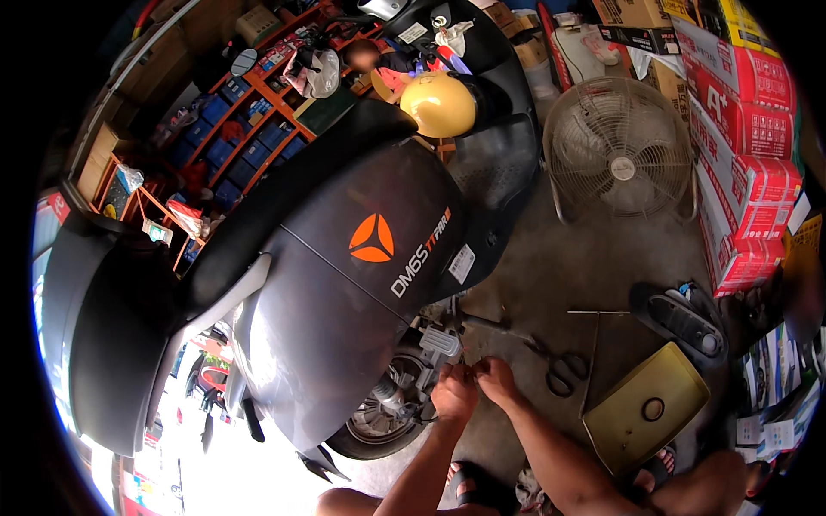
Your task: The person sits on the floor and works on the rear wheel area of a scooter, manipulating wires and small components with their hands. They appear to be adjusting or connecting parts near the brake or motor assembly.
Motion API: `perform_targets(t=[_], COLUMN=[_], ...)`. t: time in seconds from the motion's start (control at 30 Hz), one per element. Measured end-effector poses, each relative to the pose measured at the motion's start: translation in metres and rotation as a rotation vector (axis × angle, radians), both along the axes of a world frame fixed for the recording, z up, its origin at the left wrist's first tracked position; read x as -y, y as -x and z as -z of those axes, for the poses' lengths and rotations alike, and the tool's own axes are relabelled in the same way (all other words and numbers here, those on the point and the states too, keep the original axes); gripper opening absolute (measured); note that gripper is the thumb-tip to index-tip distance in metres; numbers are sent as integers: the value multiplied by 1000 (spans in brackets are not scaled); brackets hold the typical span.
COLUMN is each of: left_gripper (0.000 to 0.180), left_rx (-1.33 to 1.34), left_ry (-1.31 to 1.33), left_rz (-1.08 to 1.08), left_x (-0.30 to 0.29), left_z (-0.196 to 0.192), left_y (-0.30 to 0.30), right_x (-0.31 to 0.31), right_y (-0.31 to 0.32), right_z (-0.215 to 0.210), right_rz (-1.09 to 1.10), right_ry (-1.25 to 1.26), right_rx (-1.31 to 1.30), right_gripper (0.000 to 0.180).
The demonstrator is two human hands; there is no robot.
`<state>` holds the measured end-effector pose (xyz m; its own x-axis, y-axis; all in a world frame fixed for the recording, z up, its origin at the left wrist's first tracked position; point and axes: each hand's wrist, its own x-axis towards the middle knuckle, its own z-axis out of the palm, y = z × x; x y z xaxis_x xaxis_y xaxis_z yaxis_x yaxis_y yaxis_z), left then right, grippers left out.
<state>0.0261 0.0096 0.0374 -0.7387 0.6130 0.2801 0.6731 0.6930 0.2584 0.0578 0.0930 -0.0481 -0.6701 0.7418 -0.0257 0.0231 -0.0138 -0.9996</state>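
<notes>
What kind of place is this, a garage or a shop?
Most likely a scooter repair shop: a dark grey scooter is being worked on, orange shelves hold blue parts bins, and scissors lie on the concrete floor.

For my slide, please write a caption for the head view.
Both hands, left and right, meet beside a dark grey scooter's rear wheel; scissors lie nearby.

Head camera looks steeply down (fisheye) near the scooter (344, 284).

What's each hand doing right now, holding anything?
Left hand: fingers curled by the scooter's rear wheel; what it holds cannot be told.
Right hand: fingers pinched against the left hand; contents cannot be told.
</notes>
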Motion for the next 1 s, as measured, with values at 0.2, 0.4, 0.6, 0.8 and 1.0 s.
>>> perform_targets(t=[0.2,0.4,0.6,0.8,1.0], left_gripper=[13,14,16,14,12], left_rx=[-18,98,116,99,71], left_ry=[84,124,30,-33,-75], left_rz=[47,-70,-12,58,58], left_x=[-5,-5,5,2,7], left_z=[-4,-8,4,18,19], left_y=[-3,1,9,16,14], right_x=[-1,-1,3,-5,6], right_y=[2,-3,-2,13,9], right_z=[4,-10,-11,7,-1], right_rz=[0,-15,24,-83,109], right_ry=[5,-56,-34,299,9], right_rx=[27,83,62,48,3], right_gripper=[22,22,28,26,26])
